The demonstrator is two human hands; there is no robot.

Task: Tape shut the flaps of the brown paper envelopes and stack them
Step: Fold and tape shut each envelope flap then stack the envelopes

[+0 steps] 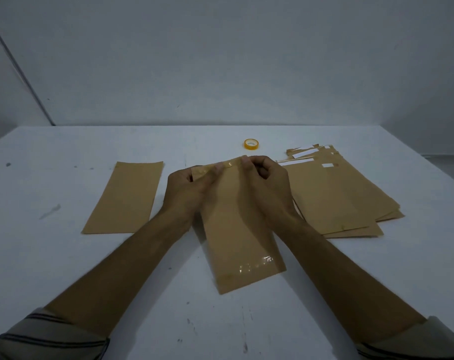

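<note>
A brown paper envelope (240, 237) lies lengthwise on the white table (65, 255) in front of me, with shiny clear tape across its near end. Both my hands sit at its far end, where a strip of tape runs along the folded flap. My left hand (188, 189) pinches the flap's left part with curled fingers. My right hand (264, 178) pinches the flap's right corner with its fingertips. To the left lies a single flat envelope (126, 197). On the right a loose pile of envelopes (334, 196) with open flaps is fanned out.
A small yellow roll of tape (251, 144) stands on the table beyond the hands. A grey wall rises behind the table's far edge. Dark smudges mark the tabletop at the left and near the front.
</note>
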